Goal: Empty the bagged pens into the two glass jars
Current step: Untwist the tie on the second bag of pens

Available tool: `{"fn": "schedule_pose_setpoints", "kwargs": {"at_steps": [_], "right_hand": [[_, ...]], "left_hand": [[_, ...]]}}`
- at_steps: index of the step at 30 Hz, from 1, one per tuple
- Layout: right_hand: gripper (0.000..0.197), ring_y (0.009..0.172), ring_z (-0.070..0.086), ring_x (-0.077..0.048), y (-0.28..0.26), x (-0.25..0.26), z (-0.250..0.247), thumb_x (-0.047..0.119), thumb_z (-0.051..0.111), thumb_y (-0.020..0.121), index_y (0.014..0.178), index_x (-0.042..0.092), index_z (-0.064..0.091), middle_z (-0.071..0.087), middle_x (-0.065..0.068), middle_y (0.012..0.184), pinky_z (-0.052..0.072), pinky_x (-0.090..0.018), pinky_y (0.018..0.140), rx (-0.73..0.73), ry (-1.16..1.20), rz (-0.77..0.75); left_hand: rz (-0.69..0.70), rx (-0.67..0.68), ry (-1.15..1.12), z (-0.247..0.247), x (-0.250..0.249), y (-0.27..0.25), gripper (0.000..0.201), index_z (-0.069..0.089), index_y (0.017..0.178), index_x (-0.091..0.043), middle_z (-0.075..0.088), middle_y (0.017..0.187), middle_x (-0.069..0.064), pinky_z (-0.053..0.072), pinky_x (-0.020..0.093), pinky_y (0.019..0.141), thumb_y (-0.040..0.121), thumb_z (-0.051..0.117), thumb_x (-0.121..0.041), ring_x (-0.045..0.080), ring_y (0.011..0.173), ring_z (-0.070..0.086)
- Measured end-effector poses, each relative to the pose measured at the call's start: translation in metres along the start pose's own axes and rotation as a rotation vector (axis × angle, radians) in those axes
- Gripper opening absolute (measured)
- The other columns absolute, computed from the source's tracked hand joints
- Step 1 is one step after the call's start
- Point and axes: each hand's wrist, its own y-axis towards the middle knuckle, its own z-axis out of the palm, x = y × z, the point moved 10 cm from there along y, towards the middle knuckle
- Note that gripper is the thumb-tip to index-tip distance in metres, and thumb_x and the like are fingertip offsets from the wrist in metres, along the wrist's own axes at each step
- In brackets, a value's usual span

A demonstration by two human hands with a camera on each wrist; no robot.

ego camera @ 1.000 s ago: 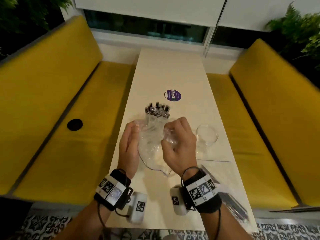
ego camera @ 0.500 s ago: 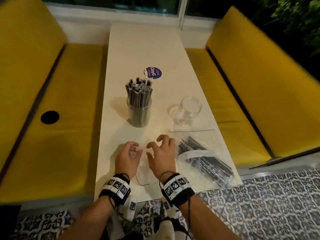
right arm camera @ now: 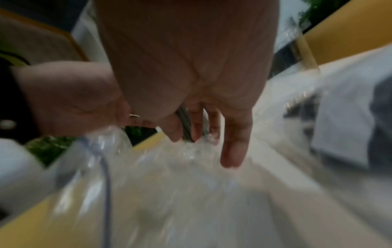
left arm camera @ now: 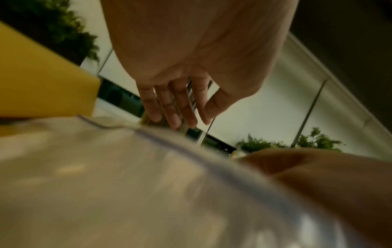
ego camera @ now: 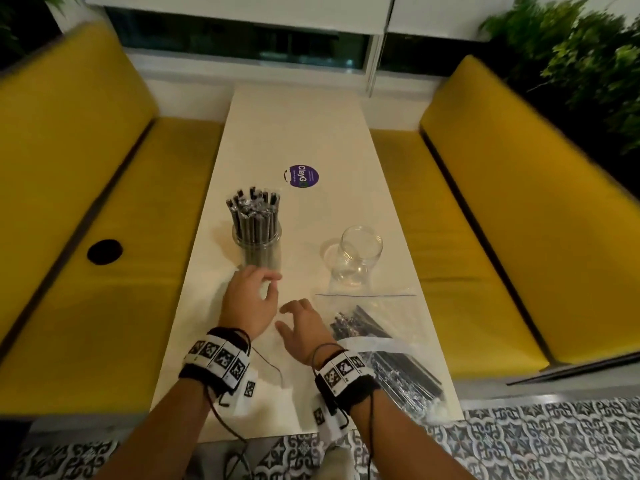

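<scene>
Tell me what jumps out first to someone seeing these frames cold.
Probably the glass jar packed with dark pens, standing upright left of centre on the pale table, with an empty glass jar to its right. Nearer the person, a clear bag of pens lies flat by the right edge. The left hand and right hand sit open, fingers spread, over an empty clear bag.

Long pale worktop (ego camera: 304, 133) running straight away to the window (ego camera: 242, 43), white blind (ego camera: 225, 0) pulled partway down over it. A round purple sticker (ego camera: 302, 176) sits on the worktop, mid-length. Yellow cushioned benches flank both sides: left bench (ego camera: 86, 168) with a dark round hole (ego camera: 104, 251) in its seat, right bench (ego camera: 502, 188) opposite. Green foliage (ego camera: 581, 57) behind the right backrest. Patterned floor tiles (ego camera: 519, 445) at the near edge.
</scene>
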Motion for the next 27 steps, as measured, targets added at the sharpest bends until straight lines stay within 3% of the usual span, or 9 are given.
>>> {"fn": "schedule_pose_setpoints", "kwargs": {"at_steps": [4, 7, 10, 12, 15, 19, 21, 23, 27], "right_hand": [[0.039, 0.107, 0.066, -0.026, -0.008, -0.003, -0.062, 0.025, 0.059, 0.102, 0.139, 0.014, 0.053, 0.048, -0.006, 0.136, 0.051, -0.035, 0.098, -0.067, 0.068, -0.074], [0.029, 0.101, 0.065, -0.022, -0.005, -0.026, -0.102, 0.019, 0.059, 0.099, 0.128, 0.014, 0.061, 0.060, -0.004, 0.123, 0.051, -0.029, 0.090, -0.125, 0.070, -0.079], [0.026, 0.105, 0.065, -0.024, 0.001, -0.060, -0.117, 0.016, 0.057, 0.096, 0.121, 0.016, 0.065, 0.068, -0.005, 0.116, 0.054, -0.037, 0.093, -0.129, 0.001, -0.022], [0.030, 0.113, 0.062, -0.027, 0.004, -0.078, -0.115, 0.015, 0.057, 0.095, 0.124, 0.015, 0.065, 0.069, -0.007, 0.121, 0.053, -0.043, 0.099, -0.094, -0.119, 0.004], [0.036, 0.124, 0.055, -0.030, 0.003, -0.099, -0.098, 0.015, 0.057, 0.097, 0.133, 0.014, 0.062, 0.063, -0.009, 0.134, 0.048, -0.044, 0.106, 0.009, -0.259, 0.045], [0.035, 0.126, 0.051, -0.031, 0.003, -0.106, -0.086, 0.019, 0.056, 0.099, 0.133, 0.013, 0.063, 0.060, -0.011, 0.136, 0.046, -0.043, 0.107, 0.046, -0.268, 0.048], [0.033, 0.124, 0.052, -0.031, 0.005, -0.104, -0.096, 0.019, 0.057, 0.100, 0.131, 0.012, 0.064, 0.060, -0.011, 0.135, 0.046, -0.043, 0.105, -0.026, -0.258, 0.033], [0.034, 0.122, 0.053, -0.033, 0.008, -0.099, -0.109, 0.014, 0.057, 0.099, 0.132, 0.012, 0.063, 0.061, -0.010, 0.136, 0.046, -0.044, 0.101, -0.102, -0.302, 0.001], [0.040, 0.126, 0.051, -0.032, 0.009, -0.096, -0.120, 0.016, 0.051, 0.103, 0.143, 0.019, 0.057, 0.060, -0.005, 0.142, 0.040, -0.045, 0.102, -0.096, -0.430, 0.009]], "left_hand": [[0.068, 0.062, -0.105, 0.019, -0.058, 0.023, 0.015, 0.076, 0.104, -0.019, 0.075, 0.100, -0.006, 0.055, 0.025, 0.084, 0.098, 0.066, -0.011, 0.011, 0.090, 0.070], [-0.038, 0.147, -0.024, 0.060, -0.062, 0.029, 0.015, 0.076, 0.104, -0.021, 0.073, 0.095, -0.007, 0.058, 0.029, 0.081, 0.099, 0.064, -0.013, 0.014, 0.086, 0.069], [-0.147, 0.216, 0.111, 0.105, -0.045, 0.024, 0.017, 0.075, 0.112, -0.019, 0.075, 0.111, 0.001, 0.060, 0.039, 0.094, 0.098, 0.065, -0.019, 0.023, 0.102, 0.072], [-0.224, 0.221, 0.166, 0.125, -0.033, 0.017, 0.023, 0.070, 0.122, -0.018, 0.065, 0.126, 0.005, 0.056, 0.039, 0.099, 0.099, 0.066, -0.024, 0.027, 0.112, 0.068], [-0.325, 0.217, 0.144, 0.145, -0.017, 0.002, 0.029, 0.066, 0.128, -0.020, 0.059, 0.129, 0.010, 0.053, 0.035, 0.094, 0.100, 0.068, -0.025, 0.032, 0.111, 0.067], [-0.379, 0.171, -0.046, 0.152, -0.005, -0.003, 0.025, 0.074, 0.116, -0.012, 0.071, 0.106, 0.010, 0.061, 0.035, 0.089, 0.094, 0.069, 0.000, 0.027, 0.097, 0.070], [-0.378, 0.139, -0.122, 0.147, -0.004, -0.002, 0.029, 0.077, 0.112, -0.009, 0.072, 0.097, 0.005, 0.060, 0.022, 0.082, 0.091, 0.067, 0.009, 0.020, 0.089, 0.067], [-0.340, 0.134, -0.175, 0.144, -0.009, -0.001, 0.029, 0.076, 0.104, -0.013, 0.074, 0.094, 0.002, 0.048, 0.004, 0.069, 0.089, 0.069, 0.010, 0.016, 0.085, 0.067], [-0.246, 0.115, -0.281, 0.134, -0.025, 0.003, 0.032, 0.066, 0.087, -0.023, 0.076, 0.095, 0.003, 0.049, 0.009, 0.073, 0.092, 0.069, 0.008, 0.017, 0.088, 0.070]]}}
